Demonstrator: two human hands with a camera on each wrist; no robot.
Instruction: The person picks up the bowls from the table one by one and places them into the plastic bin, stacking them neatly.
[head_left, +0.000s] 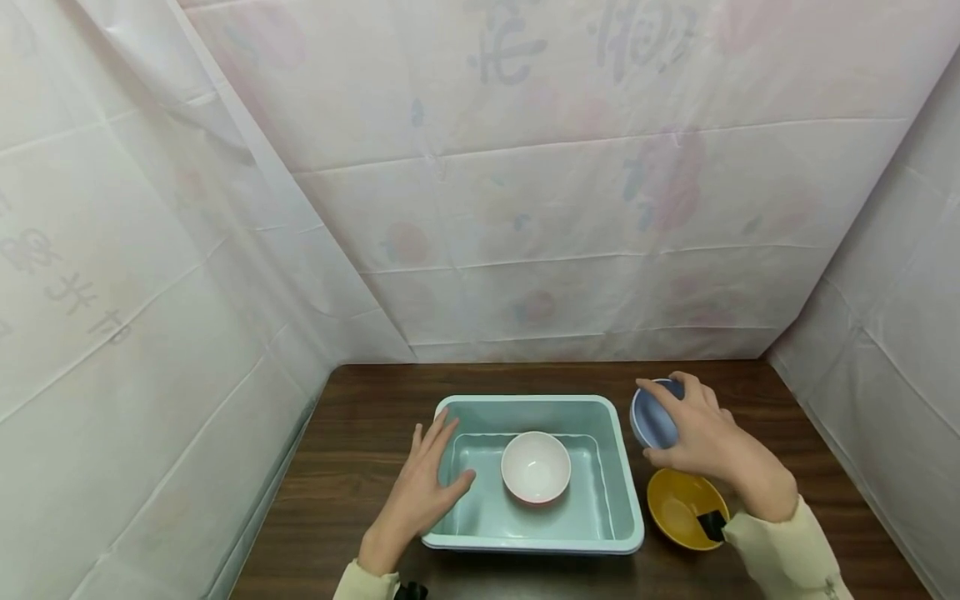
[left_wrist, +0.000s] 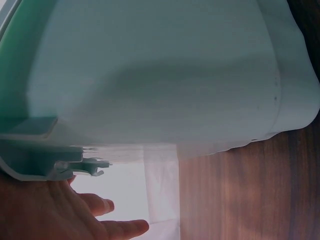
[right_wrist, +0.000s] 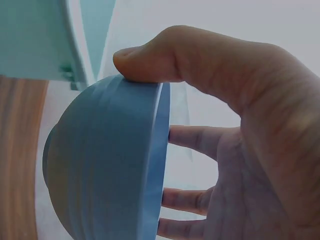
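Note:
My right hand point(head_left: 708, 437) grips a blue bowl point(head_left: 651, 417) to the right of the basin. In the right wrist view the thumb point(right_wrist: 145, 62) presses the outer wall of the bowl point(right_wrist: 107, 150) near its rim, while other fingers reach across its mouth. My left hand point(head_left: 423, 492) is at the left side of the pale green plastic basin point(head_left: 525, 401), fingers spread and holding nothing. Inside the basin, near its middle, stands a white bowl point(head_left: 536, 467) with a reddish underside. From the left wrist, the basin's outer wall point(left_wrist: 165, 80) fills much of the view.
A yellow bowl point(head_left: 678, 504) stands on the dark wooden table point(head_left: 337, 467), just right of the basin and partly behind my right wrist. White printed sheets point(head_left: 525, 250) hang behind the table and along both sides.

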